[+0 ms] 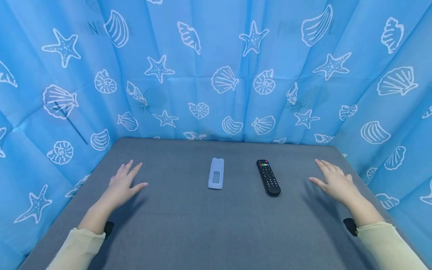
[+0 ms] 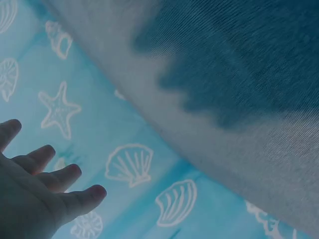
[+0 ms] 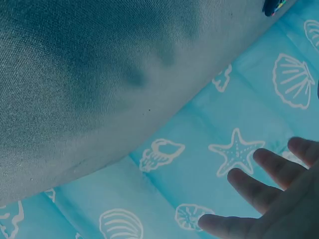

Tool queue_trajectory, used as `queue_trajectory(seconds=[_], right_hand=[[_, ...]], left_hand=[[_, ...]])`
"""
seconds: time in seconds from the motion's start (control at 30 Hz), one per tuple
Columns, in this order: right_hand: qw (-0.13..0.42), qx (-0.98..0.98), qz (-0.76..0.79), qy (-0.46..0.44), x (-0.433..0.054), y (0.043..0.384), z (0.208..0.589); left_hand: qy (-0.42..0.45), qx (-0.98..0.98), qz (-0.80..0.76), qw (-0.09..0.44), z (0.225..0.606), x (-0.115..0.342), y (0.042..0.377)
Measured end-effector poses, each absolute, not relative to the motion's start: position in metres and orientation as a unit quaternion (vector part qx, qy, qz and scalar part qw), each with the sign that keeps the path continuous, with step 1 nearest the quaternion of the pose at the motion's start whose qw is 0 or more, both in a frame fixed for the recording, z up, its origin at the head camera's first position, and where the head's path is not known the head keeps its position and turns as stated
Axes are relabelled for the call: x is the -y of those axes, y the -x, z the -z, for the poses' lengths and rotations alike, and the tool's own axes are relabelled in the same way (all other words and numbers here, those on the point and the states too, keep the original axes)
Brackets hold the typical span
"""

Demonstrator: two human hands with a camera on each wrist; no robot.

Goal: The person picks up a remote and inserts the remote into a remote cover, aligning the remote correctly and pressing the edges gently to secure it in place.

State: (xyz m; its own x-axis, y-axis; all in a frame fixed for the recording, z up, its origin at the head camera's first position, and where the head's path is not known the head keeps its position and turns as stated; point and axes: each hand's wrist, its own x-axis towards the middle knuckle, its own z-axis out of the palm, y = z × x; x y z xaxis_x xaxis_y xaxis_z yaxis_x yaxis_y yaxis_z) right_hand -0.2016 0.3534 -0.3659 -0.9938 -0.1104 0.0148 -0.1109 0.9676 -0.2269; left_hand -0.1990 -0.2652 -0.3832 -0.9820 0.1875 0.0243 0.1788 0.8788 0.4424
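Note:
A black remote control [image 1: 268,177] with small buttons lies on the grey table, right of centre. To its left lies a flat, pale blue-white slab [image 1: 216,173] with a grey rectangle near its lower end; its kind I cannot tell. My left hand [image 1: 122,186] hovers over the table's left side, fingers spread, holding nothing. On the right side my right hand [image 1: 335,183] hovers likewise, with nothing in it and nearer to the remote. Both wrist views show straight, parted fingers of the left hand [image 2: 42,186] and right hand [image 3: 279,194]. A tip of the remote [image 3: 273,6] peeks into the right wrist view.
The grey cloth-covered table [image 1: 202,232] has rounded far corners. A blue curtain [image 1: 209,48] with white shells and starfish hangs behind it and along both sides. Each forearm wears a cream sleeve [image 1: 79,247], with a small black object [image 1: 350,227] at the wrist.

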Motion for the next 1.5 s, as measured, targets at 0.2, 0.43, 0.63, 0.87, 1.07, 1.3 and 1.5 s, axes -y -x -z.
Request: queue_trajectory(seconds=[0.2, 0.43, 0.63, 0.87, 1.07, 1.3, 1.5], right_hand=[[0.011, 0.986, -0.151, -0.064, -0.349, 0.203, 0.368], [0.003, 0.976, -0.205, -0.066, -0.340, 0.204, 0.371], [0.010, 0.961, -0.266, -0.075, -0.326, 0.201, 0.373], [0.017, 0.950, -0.305, -0.063, -0.309, 0.197, 0.376], [-0.003, 0.939, -0.342, -0.038, -0.301, 0.197, 0.379], [-0.019, 0.923, -0.383, -0.026, -0.295, 0.196, 0.380], [-0.053, 0.883, -0.467, 0.006, -0.288, 0.196, 0.378]], left_hand=[[-0.089, -0.955, -0.284, 0.016, 0.391, 0.262, 0.198], [-0.078, -0.911, -0.402, 0.057, 0.387, 0.254, 0.198], [-0.052, -0.860, -0.500, 0.088, 0.381, 0.242, 0.197], [-0.050, -0.809, -0.575, 0.112, 0.381, 0.225, 0.196], [-0.055, -0.786, -0.602, 0.127, 0.381, 0.208, 0.196], [-0.056, -0.764, -0.626, 0.148, 0.385, 0.191, 0.196], [-0.064, -0.749, -0.639, 0.161, 0.388, 0.177, 0.196]])
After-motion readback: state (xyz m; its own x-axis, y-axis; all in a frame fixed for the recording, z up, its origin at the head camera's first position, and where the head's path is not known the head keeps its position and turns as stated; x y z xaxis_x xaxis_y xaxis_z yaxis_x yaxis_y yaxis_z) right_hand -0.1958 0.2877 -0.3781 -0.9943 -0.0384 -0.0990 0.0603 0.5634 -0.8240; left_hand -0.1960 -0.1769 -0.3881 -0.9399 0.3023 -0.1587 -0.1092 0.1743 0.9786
